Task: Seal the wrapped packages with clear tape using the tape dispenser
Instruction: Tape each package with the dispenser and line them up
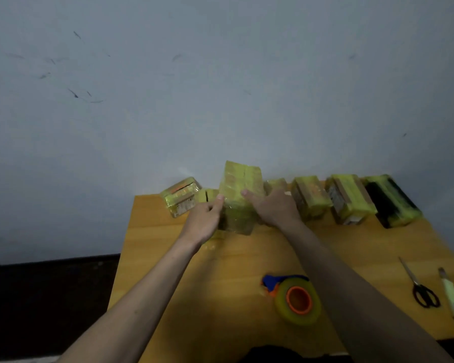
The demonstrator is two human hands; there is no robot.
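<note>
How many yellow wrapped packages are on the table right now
7: two at far left, one upright between both hands, one partly hidden behind the right hand, three rightward.

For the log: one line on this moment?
hands: left and right on upright package | dispenser idle on table

No legible text in view.
You can make out pale printed label patches on the ends of two wrapped packages (pixel 182 205) (pixel 350 220) along the upper middle of the frame, but the print is too blurred to read.
</note>
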